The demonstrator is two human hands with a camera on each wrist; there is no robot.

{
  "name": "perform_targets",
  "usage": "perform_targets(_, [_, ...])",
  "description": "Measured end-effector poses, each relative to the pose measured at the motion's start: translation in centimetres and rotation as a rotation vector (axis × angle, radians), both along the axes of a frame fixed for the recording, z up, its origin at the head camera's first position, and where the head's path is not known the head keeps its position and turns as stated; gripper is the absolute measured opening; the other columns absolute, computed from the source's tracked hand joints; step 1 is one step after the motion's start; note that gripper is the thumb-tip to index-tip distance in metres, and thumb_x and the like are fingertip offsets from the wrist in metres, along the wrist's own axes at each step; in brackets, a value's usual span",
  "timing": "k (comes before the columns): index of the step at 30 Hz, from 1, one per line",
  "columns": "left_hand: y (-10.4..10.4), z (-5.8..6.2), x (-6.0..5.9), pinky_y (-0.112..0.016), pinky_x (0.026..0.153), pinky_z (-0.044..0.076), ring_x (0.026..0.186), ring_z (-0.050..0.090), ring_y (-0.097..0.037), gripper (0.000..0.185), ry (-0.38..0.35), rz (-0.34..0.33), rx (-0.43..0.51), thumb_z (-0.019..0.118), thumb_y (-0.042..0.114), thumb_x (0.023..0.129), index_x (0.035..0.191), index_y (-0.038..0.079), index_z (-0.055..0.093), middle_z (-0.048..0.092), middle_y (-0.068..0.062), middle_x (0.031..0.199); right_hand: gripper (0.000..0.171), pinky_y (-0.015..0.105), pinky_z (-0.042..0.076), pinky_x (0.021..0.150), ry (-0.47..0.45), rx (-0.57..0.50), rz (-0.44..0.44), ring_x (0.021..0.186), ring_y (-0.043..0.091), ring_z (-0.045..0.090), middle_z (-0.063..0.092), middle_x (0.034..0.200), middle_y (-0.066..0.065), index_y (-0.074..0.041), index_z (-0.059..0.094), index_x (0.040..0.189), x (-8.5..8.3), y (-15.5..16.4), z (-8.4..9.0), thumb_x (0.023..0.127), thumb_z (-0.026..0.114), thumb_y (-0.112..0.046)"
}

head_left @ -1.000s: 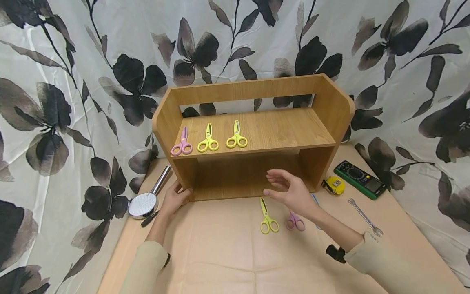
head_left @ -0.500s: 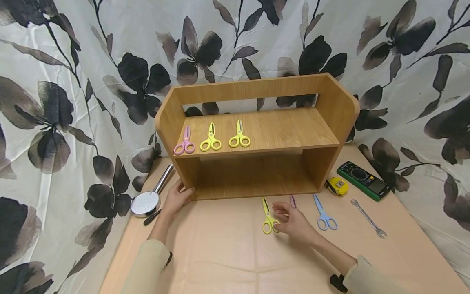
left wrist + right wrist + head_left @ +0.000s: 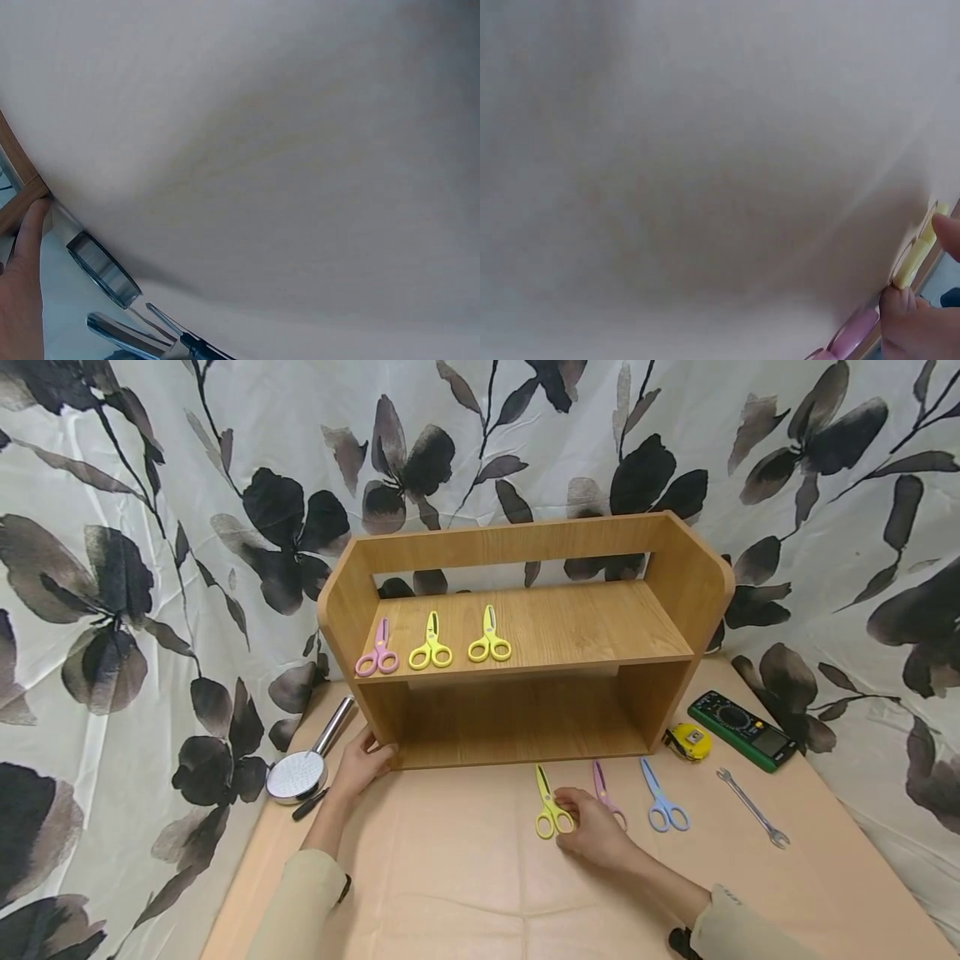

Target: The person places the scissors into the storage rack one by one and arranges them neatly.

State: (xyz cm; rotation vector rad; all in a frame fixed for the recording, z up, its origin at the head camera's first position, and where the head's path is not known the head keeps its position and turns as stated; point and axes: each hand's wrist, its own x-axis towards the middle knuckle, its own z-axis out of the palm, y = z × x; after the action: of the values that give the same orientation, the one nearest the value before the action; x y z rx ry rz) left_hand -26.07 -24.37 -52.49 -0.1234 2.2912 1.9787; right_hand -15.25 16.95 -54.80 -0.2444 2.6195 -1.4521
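At the lower left front corner of the wooden shelf (image 3: pixel 525 760), my left hand (image 3: pixel 362 768) holds the side panel, thumb at the front and fingers along its outer face. A thumb or finger against the wood shows in the left wrist view. My right hand (image 3: pixel 596 831) is low on the table and pinches the handle loops of yellow scissors (image 3: pixel 545 802); the right wrist view shows the yellow handle (image 3: pixel 911 262) between thumb and fingers. Pink scissors (image 3: pixel 600 781) lie partly hidden behind that hand. Blue scissors (image 3: pixel 656 797) lie to their right.
On the upper board stand pink scissors (image 3: pixel 378 647) and two yellow pairs (image 3: pixel 431 643). Left of the shelf are a shower head (image 3: pixel 300 772) and a dark-handled tool (image 3: pixel 310 804). To its right are a tape measure (image 3: pixel 688 741), a multimeter (image 3: pixel 742 729) and a wrench (image 3: pixel 753 807).
My right hand has come down from in front of the shelf's lower opening to the yellow scissors on the table and taken hold of their handles. My left hand stays at the shelf corner.
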Motion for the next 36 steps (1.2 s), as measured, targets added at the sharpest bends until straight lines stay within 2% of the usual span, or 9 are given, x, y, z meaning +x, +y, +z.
perform_targets(5, [0.0,-0.1,-0.1,-0.044,0.096,0.059,0.115,0.067,-0.029,0.071,-0.001,0.005,0.007,0.064,0.007,0.1,0.163,0.016,0.034,0.044,-0.022,0.159,0.067,0.046,0.054,0.103,0.066,0.094,-0.016,0.114,0.029,0.065,0.069,0.122,0.013,0.007,0.061,0.131,0.0,-0.3,-0.3,0.068,0.084,0.012])
perform_targets(10, [0.0,0.0,-0.1,-0.037,0.087,0.061,0.113,0.064,-0.026,0.07,0.004,0.009,-0.016,0.066,0.008,0.099,0.162,0.016,0.037,0.046,-0.021,0.158,0.061,0.04,0.056,0.098,0.103,0.138,-0.029,0.108,0.026,0.065,0.069,0.114,0.011,0.005,0.064,0.126,-0.1,-0.6,-0.3,0.067,0.079,0.014])
perform_targets(15, [0.0,-0.1,-0.1,-0.034,0.084,0.061,0.116,0.061,-0.027,0.071,0.01,0.01,-0.014,0.065,0.007,0.099,0.163,0.016,0.035,0.044,-0.021,0.16,0.06,0.036,0.057,0.094,0.134,0.159,-0.036,0.104,0.025,0.066,0.069,0.111,0.01,0.006,0.065,0.124,-0.1,-0.9,-0.3,0.066,0.078,0.014])
perform_targets(22, [0.0,0.0,-0.2,-0.038,0.088,0.061,0.118,0.062,-0.029,0.072,-0.003,0.007,-0.006,0.064,0.006,0.099,0.163,0.015,0.034,0.042,-0.023,0.16,0.062,0.036,0.056,0.094,0.143,0.163,-0.045,0.105,0.023,0.065,0.068,0.11,0.009,0.004,0.066,0.126,0.0,-1.0,0.0,0.066,0.077,0.013])
perform_targets(28, [0.6,2.2,0.7,-0.047,0.095,0.059,0.121,0.061,-0.034,0.072,-0.033,-0.003,0.017,0.064,0.002,0.098,0.162,0.01,0.034,0.042,-0.025,0.16,0.06,0.034,0.055,0.091,0.158,0.175,-0.056,0.102,0.02,0.064,0.068,0.109,0.009,0.003,0.067,0.125,0.0,-1.0,-0.1,0.066,0.078,0.009])
perform_targets(30, [0.7,2.6,0.9,-0.048,0.096,0.058,0.121,0.062,-0.034,0.072,-0.037,-0.009,0.013,0.064,0.003,0.097,0.162,0.01,0.035,0.043,-0.025,0.159,0.059,0.032,0.054,0.089,0.152,0.175,-0.062,0.1,0.019,0.063,0.069,0.109,0.009,0.003,0.068,0.125,0.1,-1.0,-0.2,0.067,0.077,0.007])
perform_targets(33, [0.7,2.4,0.8,-0.048,0.097,0.058,0.121,0.062,-0.033,0.072,-0.043,-0.007,0.016,0.064,0.003,0.097,0.162,0.01,0.034,0.043,-0.025,0.159,0.056,0.031,0.053,0.088,0.144,0.178,-0.07,0.098,0.018,0.061,0.069,0.108,0.008,0.003,0.068,0.124,0.1,-1.0,-0.2,0.069,0.075,0.006])
perform_targets(36, [0.4,1.6,0.4,-0.049,0.099,0.057,0.121,0.062,-0.033,0.072,-0.041,-0.003,0.02,0.063,0.003,0.098,0.163,0.011,0.033,0.042,-0.024,0.16,0.053,0.031,0.053,0.087,0.142,0.172,-0.075,0.097,0.018,0.061,0.07,0.107,0.009,0.004,0.068,0.123,0.2,-1.0,-0.1,0.07,0.074,0.005])
